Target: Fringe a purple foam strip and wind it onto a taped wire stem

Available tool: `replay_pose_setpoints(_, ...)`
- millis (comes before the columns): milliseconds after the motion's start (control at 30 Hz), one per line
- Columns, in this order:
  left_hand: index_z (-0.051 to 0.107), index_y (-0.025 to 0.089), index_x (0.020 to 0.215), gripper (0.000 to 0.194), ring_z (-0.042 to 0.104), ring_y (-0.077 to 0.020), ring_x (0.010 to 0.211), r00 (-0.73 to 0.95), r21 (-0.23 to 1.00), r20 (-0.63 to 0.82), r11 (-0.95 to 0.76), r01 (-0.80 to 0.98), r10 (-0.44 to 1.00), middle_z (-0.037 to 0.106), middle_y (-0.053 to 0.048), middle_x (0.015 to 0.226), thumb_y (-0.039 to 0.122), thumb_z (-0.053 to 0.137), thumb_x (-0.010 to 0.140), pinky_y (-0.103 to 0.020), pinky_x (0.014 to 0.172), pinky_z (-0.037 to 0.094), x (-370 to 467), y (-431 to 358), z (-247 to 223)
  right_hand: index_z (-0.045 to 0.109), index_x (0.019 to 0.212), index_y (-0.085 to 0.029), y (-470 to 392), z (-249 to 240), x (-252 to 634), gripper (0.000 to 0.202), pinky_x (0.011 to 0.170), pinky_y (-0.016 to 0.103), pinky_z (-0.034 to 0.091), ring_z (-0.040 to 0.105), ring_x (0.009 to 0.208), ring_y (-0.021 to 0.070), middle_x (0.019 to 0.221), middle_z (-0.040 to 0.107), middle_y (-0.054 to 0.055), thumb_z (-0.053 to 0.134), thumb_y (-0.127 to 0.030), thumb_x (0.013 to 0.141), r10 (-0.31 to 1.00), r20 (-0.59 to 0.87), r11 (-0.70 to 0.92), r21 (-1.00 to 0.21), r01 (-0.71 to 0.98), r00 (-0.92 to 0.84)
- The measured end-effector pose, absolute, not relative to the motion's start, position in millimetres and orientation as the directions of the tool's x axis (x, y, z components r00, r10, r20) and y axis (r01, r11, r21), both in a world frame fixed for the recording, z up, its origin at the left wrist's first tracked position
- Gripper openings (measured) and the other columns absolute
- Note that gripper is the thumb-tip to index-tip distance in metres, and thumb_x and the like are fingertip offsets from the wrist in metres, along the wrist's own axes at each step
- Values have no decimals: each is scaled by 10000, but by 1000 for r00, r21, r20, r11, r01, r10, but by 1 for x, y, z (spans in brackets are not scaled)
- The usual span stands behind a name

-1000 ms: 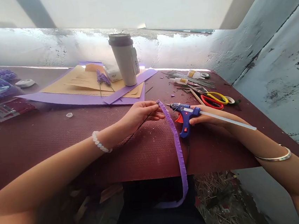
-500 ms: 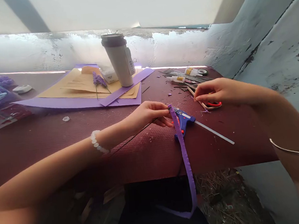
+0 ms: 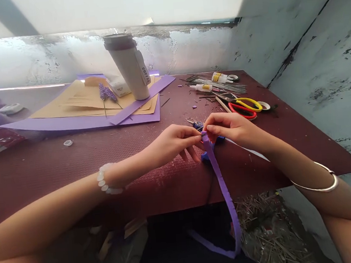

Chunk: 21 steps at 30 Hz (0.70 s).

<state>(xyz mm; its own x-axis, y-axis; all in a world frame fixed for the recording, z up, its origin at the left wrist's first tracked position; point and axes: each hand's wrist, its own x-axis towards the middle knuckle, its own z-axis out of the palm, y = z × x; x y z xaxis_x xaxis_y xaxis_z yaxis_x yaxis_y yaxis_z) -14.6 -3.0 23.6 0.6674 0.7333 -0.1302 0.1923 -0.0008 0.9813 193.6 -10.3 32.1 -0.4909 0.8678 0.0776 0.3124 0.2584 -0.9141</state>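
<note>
A long, narrow purple paper strip [image 3: 220,177] with a nicked edge hangs from my fingers past the table edge and curls below it. My left hand [image 3: 181,141] pinches its top end between thumb and forefinger, a tiny dark wire tip showing there. On the right side of that same end, my right hand [image 3: 233,130] closes thumb and forefinger on the strip. Behind the strip and my hands lies a blue glue gun [image 3: 205,157], mostly hidden. Its translucent glue stick [image 3: 252,152] pokes out under my right wrist.
Red-and-yellow-handled scissors [image 3: 247,107], small glue bottles [image 3: 220,77] and loose wires [image 3: 230,87] lie at back right. A coffee cup [image 3: 129,67] stands on purple and tan paper [image 3: 76,97] near small purple flowers [image 3: 107,91]. A white cap [image 3: 67,143] lies left.
My right hand has come left and down from beside the scissors to the strip's top end, uncovering the scissors. My left hand still pinches the strip. The view has shifted slightly.
</note>
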Motion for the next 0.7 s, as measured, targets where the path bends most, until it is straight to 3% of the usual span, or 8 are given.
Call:
replay_pose_setpoints(167,644,130,849,194,681,-113,544,663,974,-110,-52,220,741,760,-78,870,276,532,912,-195,452,429,-15,-5,23,589,842,-167,-15,31,191,197,685,271,492,594,703,118,755,632,9,592,-355,900,868,33,188,-945,267,-495)
replay_pose_setpoints(400,645,126,852,183,644,-85,508,620,960,-81,-106,259,780,745,-53,825,246,525,919,-181,452,410,-14,-9,24,584,747,-167,-18,32,190,277,618,259,457,546,630,109,689,608,0,650,-411,861,866,-52,134,-934,331,-498)
replay_pose_setpoints(700,626,133,805,167,609,-72,517,544,929,66,-251,272,836,647,13,680,217,528,911,-180,506,480,-14,-16,21,608,812,-174,-20,30,189,115,744,292,504,619,792,151,819,660,20,636,-281,842,848,-6,220,-905,363,-530)
